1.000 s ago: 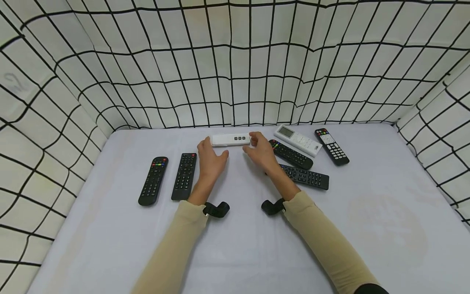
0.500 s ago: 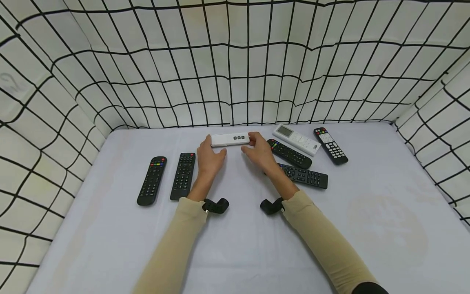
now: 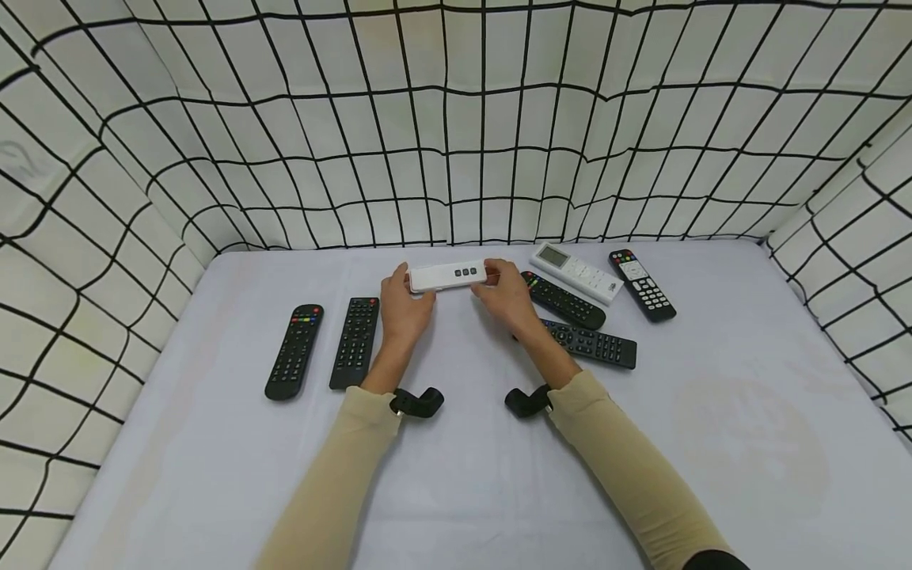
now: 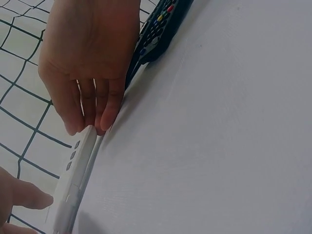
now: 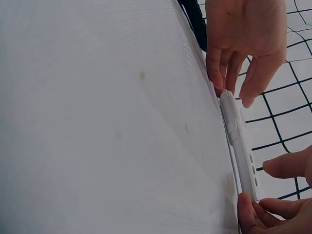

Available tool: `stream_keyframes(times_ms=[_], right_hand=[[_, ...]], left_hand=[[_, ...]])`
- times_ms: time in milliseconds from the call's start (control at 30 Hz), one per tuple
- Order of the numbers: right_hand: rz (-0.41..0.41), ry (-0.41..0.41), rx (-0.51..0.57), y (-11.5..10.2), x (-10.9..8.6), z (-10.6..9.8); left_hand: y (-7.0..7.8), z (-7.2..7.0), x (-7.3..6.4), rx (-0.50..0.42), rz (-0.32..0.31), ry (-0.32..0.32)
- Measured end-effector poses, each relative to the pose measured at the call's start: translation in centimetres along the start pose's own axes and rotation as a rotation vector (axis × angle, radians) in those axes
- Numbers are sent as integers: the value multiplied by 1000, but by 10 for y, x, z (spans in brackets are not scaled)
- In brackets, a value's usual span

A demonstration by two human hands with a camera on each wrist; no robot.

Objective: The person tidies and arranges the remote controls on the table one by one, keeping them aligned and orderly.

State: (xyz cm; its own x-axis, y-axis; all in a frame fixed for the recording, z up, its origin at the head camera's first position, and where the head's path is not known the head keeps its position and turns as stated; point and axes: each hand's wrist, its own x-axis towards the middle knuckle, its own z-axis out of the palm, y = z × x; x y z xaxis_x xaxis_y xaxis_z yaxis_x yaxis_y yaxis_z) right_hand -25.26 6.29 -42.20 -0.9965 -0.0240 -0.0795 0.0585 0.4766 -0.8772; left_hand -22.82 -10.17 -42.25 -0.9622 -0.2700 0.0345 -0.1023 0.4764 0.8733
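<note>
A slim white remote control (image 3: 447,275) with three grey buttons lies between the two hands at the back of the table, slightly slanted. My left hand (image 3: 404,313) holds its left end with the fingers, the thumb near its front edge. At the other end, my right hand (image 3: 507,294) has its fingertips round the tip. In the right wrist view, the remote (image 5: 239,141) is seen edge-on, low along the white cloth, with the left hand (image 5: 246,29) at its far end. The left wrist view shows the right hand's fingertips (image 4: 106,119) at the remote's end.
Two black remotes (image 3: 294,352) (image 3: 355,343) lie to the left. On the right are a white remote with a display (image 3: 577,273), two black remotes (image 3: 563,299) (image 3: 598,344) and a black one with white keys (image 3: 643,286). Black netting (image 3: 484,150) surrounds the table.
The white remote between the hands has turned slightly, its left end coming a little nearer the person. The hands have shifted only slightly with it; the other remotes stay put.
</note>
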Motion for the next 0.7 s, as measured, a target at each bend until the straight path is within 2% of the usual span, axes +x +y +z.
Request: stream_keyframes(times_ms=[167,700], right_hand=[[6,23,-5,0,-1,0],[-12,89,105,-1,0,-2]], left_hand=[[1,-1,-2,-33,-26,2],[1,0,-6,-6,-9,15]])
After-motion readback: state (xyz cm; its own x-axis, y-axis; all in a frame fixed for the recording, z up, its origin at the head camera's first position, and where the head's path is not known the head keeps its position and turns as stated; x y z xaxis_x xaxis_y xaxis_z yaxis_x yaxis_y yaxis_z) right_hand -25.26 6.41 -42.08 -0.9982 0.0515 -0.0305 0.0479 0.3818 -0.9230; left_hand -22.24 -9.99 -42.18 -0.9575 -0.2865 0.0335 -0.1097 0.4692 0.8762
